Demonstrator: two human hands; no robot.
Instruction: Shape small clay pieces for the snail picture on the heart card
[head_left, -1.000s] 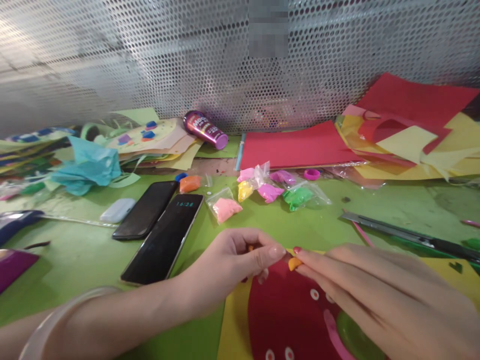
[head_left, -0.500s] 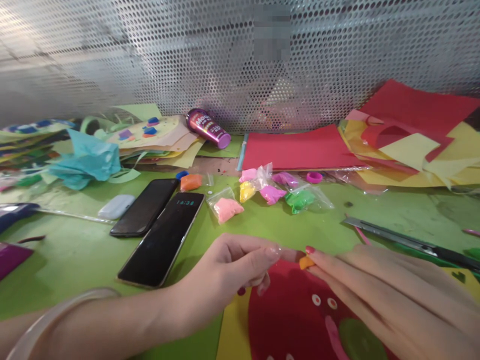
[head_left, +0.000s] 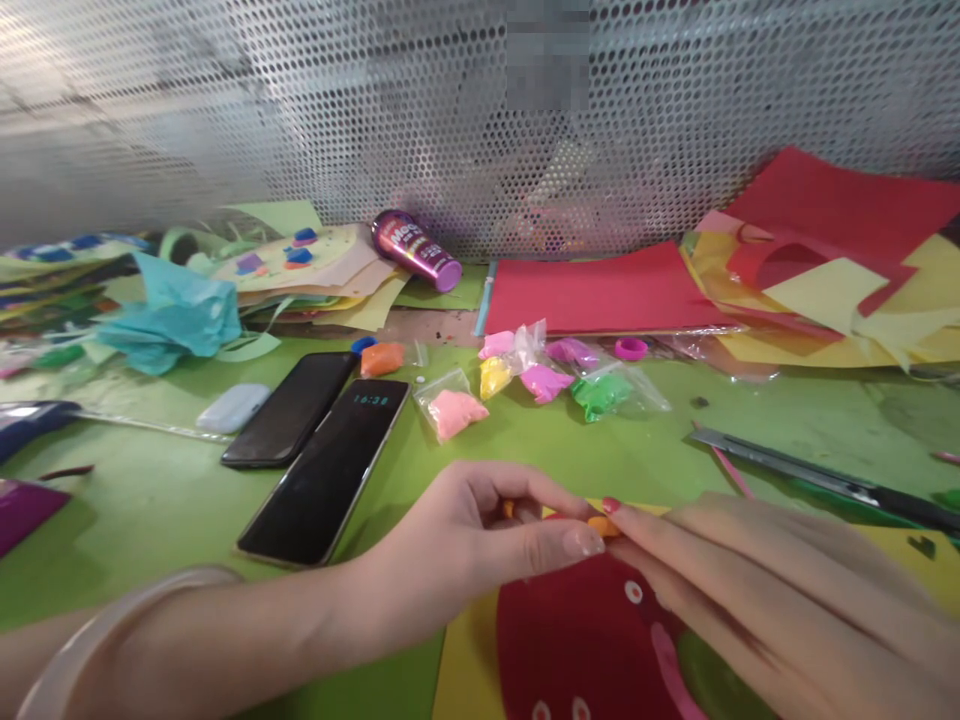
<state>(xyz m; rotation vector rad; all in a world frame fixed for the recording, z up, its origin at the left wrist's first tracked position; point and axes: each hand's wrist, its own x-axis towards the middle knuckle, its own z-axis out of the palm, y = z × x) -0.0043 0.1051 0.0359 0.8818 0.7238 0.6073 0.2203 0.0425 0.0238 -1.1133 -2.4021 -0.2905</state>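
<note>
A small piece of orange clay (head_left: 602, 526) sits between the fingertips of both hands, above the top of a red paper shape (head_left: 570, 630). My left hand (head_left: 480, 530) is closed in a pinch, thumb and index finger at the clay. Another bit of orange shows inside its curled fingers. From the right, my right hand (head_left: 772, 590) grips the clay at its fingertips, fingers together and thumb hidden. The red shape carries round white eyes (head_left: 634, 592), a pink strip (head_left: 670, 665) and a green round piece (head_left: 716, 675), partly covered by my right hand. Beneath it lies a yellow sheet (head_left: 466, 670).
Two phones (head_left: 326, 475) and a white case (head_left: 234, 408) lie left. Behind are bags of clay (head_left: 456, 412), a purple cup (head_left: 416, 252) on its side, and red paper (head_left: 592, 295). A utility knife (head_left: 795, 470) lies right. A perforated metal panel (head_left: 420, 110) stands behind.
My left thumb has moved right to the orange clay, and the index finger has bent into a pinch. My right hand has shifted slightly and covers more of the green piece.
</note>
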